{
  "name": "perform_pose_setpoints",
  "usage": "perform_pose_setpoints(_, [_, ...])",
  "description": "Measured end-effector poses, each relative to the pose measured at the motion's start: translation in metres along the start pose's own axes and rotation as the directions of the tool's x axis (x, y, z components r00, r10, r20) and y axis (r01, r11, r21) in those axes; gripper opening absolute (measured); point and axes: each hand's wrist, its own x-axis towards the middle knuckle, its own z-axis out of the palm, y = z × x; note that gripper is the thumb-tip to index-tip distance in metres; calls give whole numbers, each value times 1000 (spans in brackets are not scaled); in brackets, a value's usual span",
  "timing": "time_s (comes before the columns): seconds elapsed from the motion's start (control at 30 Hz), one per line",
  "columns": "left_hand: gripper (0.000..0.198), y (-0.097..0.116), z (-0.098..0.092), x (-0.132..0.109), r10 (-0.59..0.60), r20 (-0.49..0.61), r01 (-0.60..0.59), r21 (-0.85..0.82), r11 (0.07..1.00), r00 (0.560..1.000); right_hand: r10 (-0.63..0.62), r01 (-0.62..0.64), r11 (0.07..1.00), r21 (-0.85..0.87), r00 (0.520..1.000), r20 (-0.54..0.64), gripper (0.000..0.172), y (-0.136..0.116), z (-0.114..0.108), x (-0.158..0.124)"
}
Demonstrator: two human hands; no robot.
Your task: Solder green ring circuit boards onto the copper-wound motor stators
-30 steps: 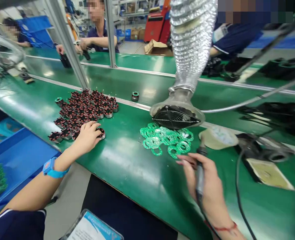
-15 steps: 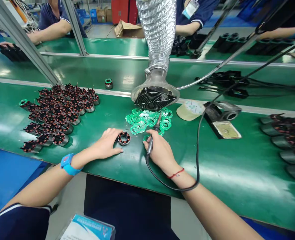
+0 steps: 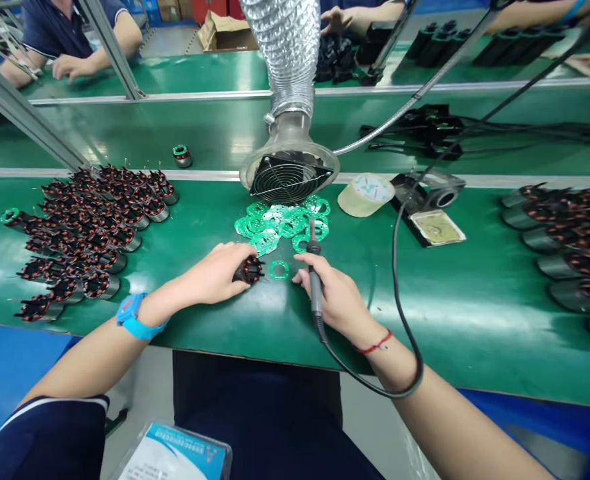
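My left hand (image 3: pixel 219 272) is wrapped round a motor stator (image 3: pixel 251 269) with copper windings, which is tipped on its side with its wound end facing right. Just right of it, a single green ring-shaped circuit board (image 3: pixel 279 269) lies flat on the green bench. My right hand (image 3: pixel 332 287) grips a soldering iron (image 3: pixel 315 280) by its handle, its tip pointing away from me over a pile of green ring boards (image 3: pixel 267 223). The iron's black cable loops over my right forearm.
A fume extractor (image 3: pixel 289 177) hangs behind the boards. Many stators (image 3: pixel 95 227) stand at left, more (image 3: pixel 575 247) at right. Tape roll (image 3: pixel 366 195) and iron stand with sponge (image 3: pixel 437 228) sit right of centre. A stator with green board (image 3: pixel 181 156) stands beyond the rail. Co-workers sit opposite.
My left hand has tipped the stator from upright onto its side. One ring board, formerly at my right fingers, now lies beside the stator; my right fingers have come away from it.
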Motion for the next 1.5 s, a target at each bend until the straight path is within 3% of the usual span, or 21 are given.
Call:
perform_pose_setpoints(0.13, [47, 13, 4, 3, 67, 99, -86, 202, 976, 993, -71, 67, 997, -29, 989, -127, 30, 2, -8, -14])
perform_pose_setpoints(0.27, [43, 26, 13, 1, 50, 96, -79, 321, 944, 994, 9, 23, 994, 106, 956, -294, 21, 1, -4, -28])
perform_pose_setpoints(0.33, [46, 26, 17, 0, 73, 103, -102, 316, 943, 992, 49, 6, 986, 164, 943, -328, 18, 3, -2, -33])
perform_pose_setpoints(0.43, [50, 19, 21, -2, 100, 49, -107, 152, 983, 994, 108, -16, 968, 249, 927, -359, 15, 10, -1, -37])
perform_pose_setpoints(0.53, [44, 11, 24, -2, 80, -49, -82, -33, 996, 996, 159, -24, 937, 349, 917, -365, 14, 15, -1, -40])
perform_pose_setpoints(0.63, [39, 10, 27, 0, 80, -84, -88, -101, 991, 993, 148, -6, 929, 371, 923, -356, 14, 14, -3, -41])
perform_pose_setpoints(0.83, [38, 12, 31, 2, 71, -96, -81, -99, 992, 993, 113, -11, 945, 328, 949, -294, 14, 8, -6, -38])
perform_pose_setpoints(1.5, [38, 13, 30, 1, 7, -114, -14, -59, 998, 993, 128, -44, 945, 324, 962, -243, 12, 6, -7, -35])
